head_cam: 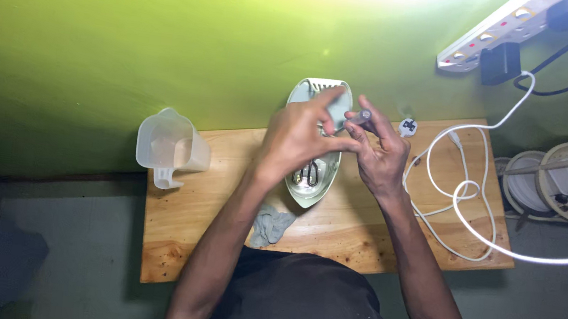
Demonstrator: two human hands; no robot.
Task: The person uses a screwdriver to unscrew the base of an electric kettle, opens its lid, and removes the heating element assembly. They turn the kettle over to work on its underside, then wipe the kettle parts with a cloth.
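Both hands are over a pale green clothes iron [312, 178] lying in the middle of the wooden worktop [218, 237]. The left hand [297, 138] has its fingers closed on the iron's body, while the right hand [381, 153] has a closed grip on a small screwdriver-like tool [360, 115] (too blurry to be sure). A plastic jug [170, 145] sits on the left, a white cord [465, 194] on the right, and a grey rag [269, 223] at the near edge.

A wooden table [361, 232] carries a plastic jug [170, 145], grey cloth [271, 225], iron [310, 177] and white cable [465, 194].
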